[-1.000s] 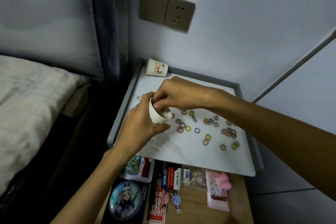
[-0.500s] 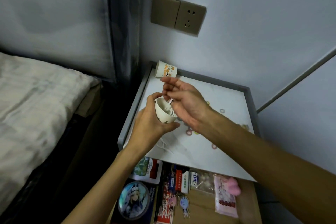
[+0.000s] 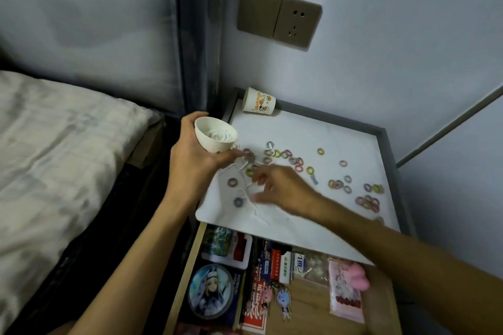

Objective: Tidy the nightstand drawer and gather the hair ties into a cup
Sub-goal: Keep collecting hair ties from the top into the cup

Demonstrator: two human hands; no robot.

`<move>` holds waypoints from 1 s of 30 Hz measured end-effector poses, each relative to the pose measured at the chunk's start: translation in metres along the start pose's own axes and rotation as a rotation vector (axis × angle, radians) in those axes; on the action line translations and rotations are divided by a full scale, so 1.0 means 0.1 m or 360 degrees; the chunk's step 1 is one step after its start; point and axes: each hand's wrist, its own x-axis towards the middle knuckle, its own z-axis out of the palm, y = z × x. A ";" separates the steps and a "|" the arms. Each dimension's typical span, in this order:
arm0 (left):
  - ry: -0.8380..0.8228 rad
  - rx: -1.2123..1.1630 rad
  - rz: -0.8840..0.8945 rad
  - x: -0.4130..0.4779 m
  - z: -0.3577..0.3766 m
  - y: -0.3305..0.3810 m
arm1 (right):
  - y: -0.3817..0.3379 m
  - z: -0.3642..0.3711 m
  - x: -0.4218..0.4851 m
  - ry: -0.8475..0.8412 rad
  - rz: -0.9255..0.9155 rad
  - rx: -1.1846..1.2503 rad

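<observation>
Many small things fill the open drawer [image 3: 304,304] at the near edge, which looks already sorted. Beyond it the right hand [image 3: 283,189], blurred, hovers over the nightstand top [image 3: 340,130] with fingers loosely spread and empty, probably reaching for the next tie. The left hand [image 3: 190,160] wraps the white cup [image 3: 215,134] and holds it close, so each trip is short. Most hair ties [image 3: 367,200] lie scattered to the right. 1 printed cup [image 3: 258,104] lies tipped at the far edge.

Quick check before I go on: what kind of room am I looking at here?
Most likely a bedroom corner: a bed on the left, a nightstand against the wall with its drawer open, and a wall socket above.
</observation>
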 end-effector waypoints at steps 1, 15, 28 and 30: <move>0.0031 -0.0002 -0.0012 0.02 -0.04 -0.01 | 0.05 0.15 -0.03 -0.0088 0.0015 -0.0126; -0.0041 0.0012 -0.0039 -0.01 -0.06 -0.02 | 0.12 0.58 0.13 0.0494 0.0037 -0.0384; -0.0043 0.0052 -0.0026 0.00 -0.07 -0.02 | 0.38 0.17 0.47 0.0141 -0.0327 -0.0291; -0.0046 0.0057 -0.0028 0.00 -0.07 -0.02 | 0.40 0.14 0.54 0.0134 -0.0406 -0.0402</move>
